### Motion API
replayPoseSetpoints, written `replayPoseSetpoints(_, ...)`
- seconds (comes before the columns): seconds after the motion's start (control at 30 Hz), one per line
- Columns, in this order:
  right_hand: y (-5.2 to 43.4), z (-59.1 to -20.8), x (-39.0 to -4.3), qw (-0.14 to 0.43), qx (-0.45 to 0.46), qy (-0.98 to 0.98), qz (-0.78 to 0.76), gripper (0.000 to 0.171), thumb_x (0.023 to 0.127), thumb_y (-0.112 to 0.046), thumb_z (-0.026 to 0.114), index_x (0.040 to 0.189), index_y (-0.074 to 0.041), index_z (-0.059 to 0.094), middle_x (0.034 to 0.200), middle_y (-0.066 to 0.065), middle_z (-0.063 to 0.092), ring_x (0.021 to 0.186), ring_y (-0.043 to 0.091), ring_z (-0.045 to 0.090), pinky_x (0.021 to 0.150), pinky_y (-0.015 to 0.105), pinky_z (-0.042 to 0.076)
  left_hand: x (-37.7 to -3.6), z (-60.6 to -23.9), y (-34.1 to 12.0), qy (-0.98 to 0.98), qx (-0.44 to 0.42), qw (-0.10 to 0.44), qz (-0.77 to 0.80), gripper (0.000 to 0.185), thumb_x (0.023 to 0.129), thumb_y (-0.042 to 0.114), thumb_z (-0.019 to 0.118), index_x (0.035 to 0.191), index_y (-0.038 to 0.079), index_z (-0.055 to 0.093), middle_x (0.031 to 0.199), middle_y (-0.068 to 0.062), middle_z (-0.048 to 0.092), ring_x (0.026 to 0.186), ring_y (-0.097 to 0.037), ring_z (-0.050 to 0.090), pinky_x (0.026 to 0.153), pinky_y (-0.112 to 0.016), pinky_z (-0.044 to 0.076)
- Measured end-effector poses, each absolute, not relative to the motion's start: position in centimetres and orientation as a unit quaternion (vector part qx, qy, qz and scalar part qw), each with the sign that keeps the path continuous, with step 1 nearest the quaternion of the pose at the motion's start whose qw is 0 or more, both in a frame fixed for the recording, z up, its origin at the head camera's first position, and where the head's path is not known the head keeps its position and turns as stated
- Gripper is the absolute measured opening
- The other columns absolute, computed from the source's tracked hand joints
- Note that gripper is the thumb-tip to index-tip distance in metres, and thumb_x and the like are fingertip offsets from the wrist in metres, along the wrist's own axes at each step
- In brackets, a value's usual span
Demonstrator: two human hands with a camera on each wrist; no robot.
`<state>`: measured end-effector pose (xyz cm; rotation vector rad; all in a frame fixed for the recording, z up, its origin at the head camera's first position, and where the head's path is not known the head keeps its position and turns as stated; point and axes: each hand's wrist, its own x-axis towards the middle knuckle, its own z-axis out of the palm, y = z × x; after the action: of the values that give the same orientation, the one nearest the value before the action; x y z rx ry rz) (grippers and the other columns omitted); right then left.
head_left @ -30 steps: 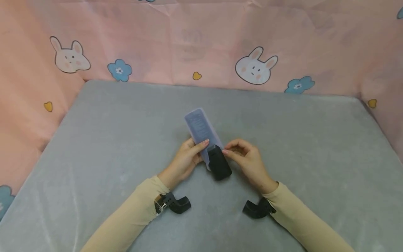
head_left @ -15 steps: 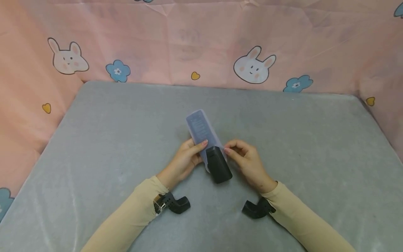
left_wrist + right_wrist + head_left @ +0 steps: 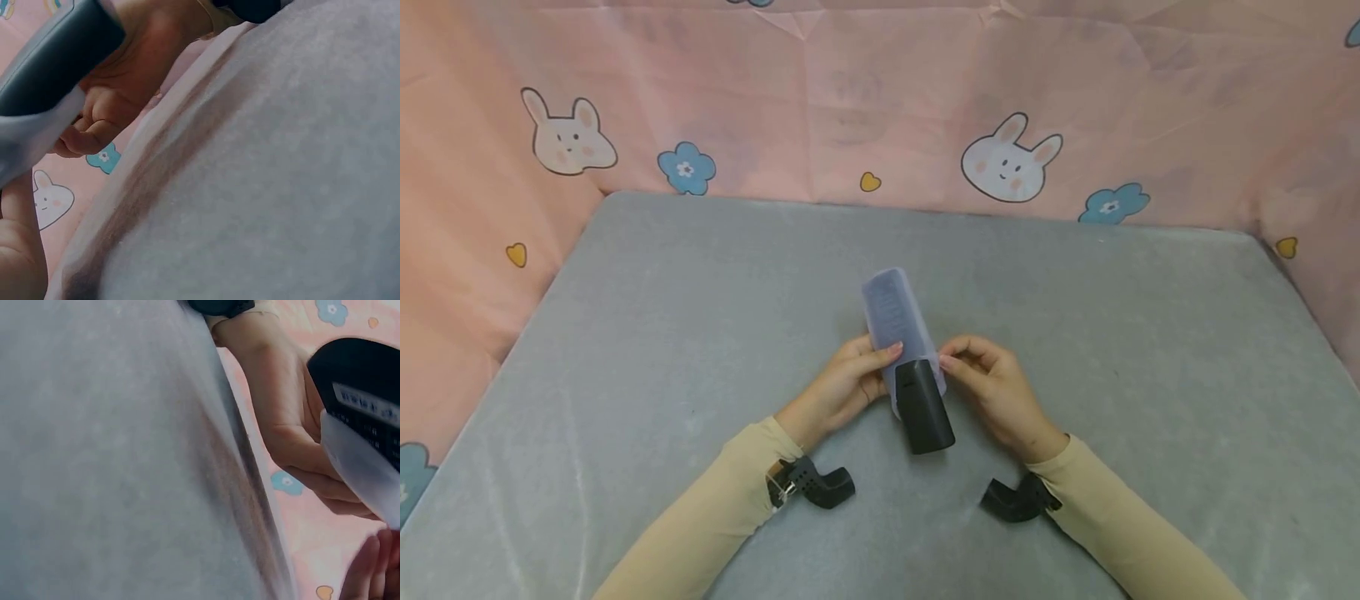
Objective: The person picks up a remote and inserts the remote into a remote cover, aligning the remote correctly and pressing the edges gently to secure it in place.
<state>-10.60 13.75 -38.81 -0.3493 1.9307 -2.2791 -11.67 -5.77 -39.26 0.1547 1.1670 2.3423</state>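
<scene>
Remote control (image 3: 923, 407), rigid and light, half inside soft silicone sleeve (image 3: 897, 321); left hand (image 3: 838, 386) and right hand (image 3: 996, 392) fingers pinch the sleeve's open edge mid-worktop, the best hold.

The black remote (image 3: 922, 407) protrudes further from the translucent sleeve (image 3: 898, 318) than one second ago. The sleeve now points straighter toward the table's far edge, its far end shifted right.

A black remote (image 3: 923, 407) sticks halfway out of its translucent bluish sleeve (image 3: 898, 321), above the grey tabletop.

Grey mat (image 3: 662, 350), pink bunny-print backdrop (image 3: 850, 92).
</scene>
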Motion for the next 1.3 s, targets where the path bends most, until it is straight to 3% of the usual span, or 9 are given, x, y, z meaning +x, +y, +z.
replayPoseSetpoints(0.2,13.56,-38.62,-10.43,0.000,-0.141,0.654,-0.743,0.013,0.082,0.015,0.061,0.087,0.002,0.059,0.084,0.004,0.058,0.077,0.010,0.057,0.068,0.019,0.048,-11.62,-39.24,-5.61,0.435,0.033,0.243,0.866,0.041,0.095,-0.001,0.040,0.134,-0.014,0.032,0.097,0.000,0.065,0.088,-0.012,0.064,0.076,-0.027,0.052)
replayPoseSetpoints(0.37,13.67,-38.38,-10.29,-0.004,-0.186,0.672,-0.717,0.010,0.084,0.012,0.061,0.093,0.016,0.057,0.089,0.006,0.060,0.081,0.013,0.059,0.071,0.021,0.050,-11.64,-39.12,-5.51,0.440,0.004,0.231,0.868,0.039,0.097,-0.002,0.036,0.134,-0.013,0.033,0.095,0.001,0.065,0.087,-0.011,0.063,0.076,-0.026,0.052)
replayPoseSetpoints(0.63,13.76,-38.32,-10.31,0.022,-0.160,0.706,-0.690,0.013,0.084,0.008,0.064,0.095,0.014,0.059,0.088,0.007,0.062,0.080,0.012,0.062,0.072,0.022,0.053,-11.69,-39.25,-5.45,0.450,0.008,0.219,0.866,0.036,0.096,-0.003,0.038,0.131,-0.013,0.036,0.094,0.001,0.065,0.087,-0.010,0.063,0.074,-0.025,0.052)
replayPoseSetpoints(0.83,13.65,-38.67,-10.36,0.003,-0.171,0.737,-0.654,0.008,0.085,0.003,0.066,0.088,0.010,0.063,0.083,0.015,0.062,0.076,0.010,0.061,0.068,0.020,0.051,-11.63,-39.39,-5.45,0.456,0.014,0.213,0.864,0.040,0.095,-0.001,0.040,0.133,-0.014,0.034,0.096,0.002,0.065,0.090,-0.010,0.063,0.077,-0.026,0.052)
replayPoseSetpoints(0.97,13.59,-38.87,-10.40,-0.012,-0.188,0.752,-0.632,0.005,0.085,0.004,0.065,0.086,0.009,0.064,0.081,0.013,0.062,0.071,0.011,0.058,0.063,0.019,0.049,-11.61,-39.44,-5.47,0.473,0.011,0.208,0.856,0.043,0.095,0.001,0.041,0.135,-0.012,0.034,0.098,0.003,0.064,0.090,-0.010,0.063,0.078,-0.026,0.052)
replayPoseSetpoints(1.2,13.70,-38.87,-10.56,-0.007,-0.198,0.770,-0.607,0.003,0.086,0.005,0.063,0.084,0.006,0.063,0.076,0.011,0.059,0.068,0.009,0.054,0.061,0.018,0.046,-11.72,-39.43,-5.42,0.503,-0.007,0.199,0.841,0.043,0.097,0.002,0.045,0.138,-0.007,0.036,0.116,-0.009,0.060,0.095,-0.012,0.062,0.082,-0.030,0.051)
replayPoseSetpoints(1.3,13.96,-38.75,-10.71,0.002,-0.222,0.779,-0.586,0.006,0.087,0.008,0.060,0.083,0.004,0.062,0.075,0.009,0.057,0.068,0.008,0.053,0.061,0.019,0.046,-11.76,-39.39,-5.37,0.508,-0.014,0.193,0.839,0.042,0.097,0.002,0.046,0.137,-0.007,0.038,0.114,-0.009,0.061,0.094,-0.012,0.063,0.082,-0.032,0.052)
